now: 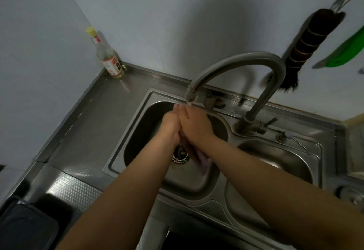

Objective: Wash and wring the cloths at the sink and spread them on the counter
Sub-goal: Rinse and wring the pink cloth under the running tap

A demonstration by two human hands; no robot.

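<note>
Both hands were over the left basin of the steel sink, pressed together palm to palm just below the faucet spout. Left hand sat left of the right hand, touching along the fingers. A cloth, pale purple, was squeezed between them; its loose end hung out under the right wrist, down toward the drain. Left hand's fingers looked curled in against the cloth; right hand lay over it with fingers mostly extended toward the spout, so whether that hand was really grasping the cloth could not be told from this angle. A thin bit of water or pale spout tip showed right at the fingertips, too blurred to tell which.

Cloth position: inside the left basin, above the drain, not on the counter.

The sink had 2 basins; the right basin was smaller and shallower. The faucet base stood at the far rim between the 2 basins, neck arching left. A clear bottle with yellow cap and red-white label stood in the far left corner of the counter against the wall. A dark brush hung on the wall at far right, with a green item beside it. A dark bin sat near left.
</note>
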